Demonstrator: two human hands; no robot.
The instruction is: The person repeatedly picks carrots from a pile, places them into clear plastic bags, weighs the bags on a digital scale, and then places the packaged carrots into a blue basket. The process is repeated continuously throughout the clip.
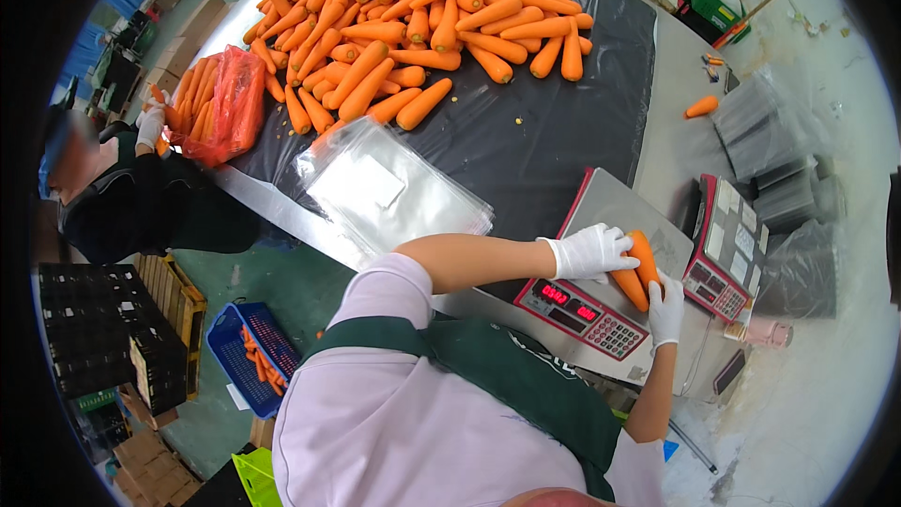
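My left hand (593, 252), in a white glove, has its fingers on the upper ends of two orange carrots (628, 287) lying side by side. On the right, my right hand (665, 306), also gloved, grips the same carrots lower down. Both hands are over the steel plate of a red-framed digital scale (619, 208) with its display lit. Left of the scale lies a stack of clear plastic bags (436, 201) with a white card on it. A large heap of carrots (422, 21) covers the far part of the black-sheeted table (542, 134).
A second scale (725, 246) stands to the right, beside more plastic bags (771, 120) and a single carrot (702, 107). At left, a co-worker (162, 190) in gloves handles a red bag of carrots (225, 109). A blue basket (243, 366) stands on the floor.
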